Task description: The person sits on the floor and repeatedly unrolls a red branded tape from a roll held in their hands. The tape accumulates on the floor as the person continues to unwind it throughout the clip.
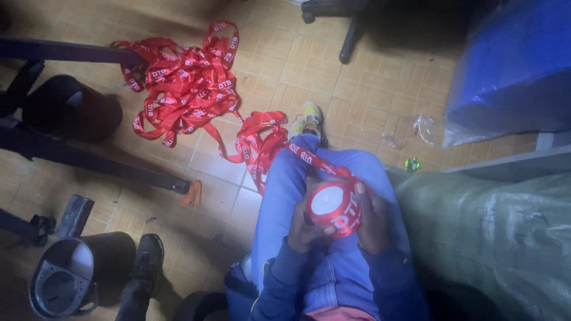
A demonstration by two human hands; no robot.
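Ribbon roll point(334, 206): red, white lettering, wound tight, white core, loose tail.

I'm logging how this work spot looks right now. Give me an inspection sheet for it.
Surface: tiled floor; the person's lap in blue trousers.
Job's things: red ribbon roll on the lap; its strand runs to a loose ribbon heap on the floor.
Clutter: crumpled clear plastic, orange scrap, black bucket.
Grippers: left hand and right hand both clasp the roll.
Cables: nothing seen.
Surroundings: blue wrapped bulk, grey-green sack, chair base, dark metal frame.
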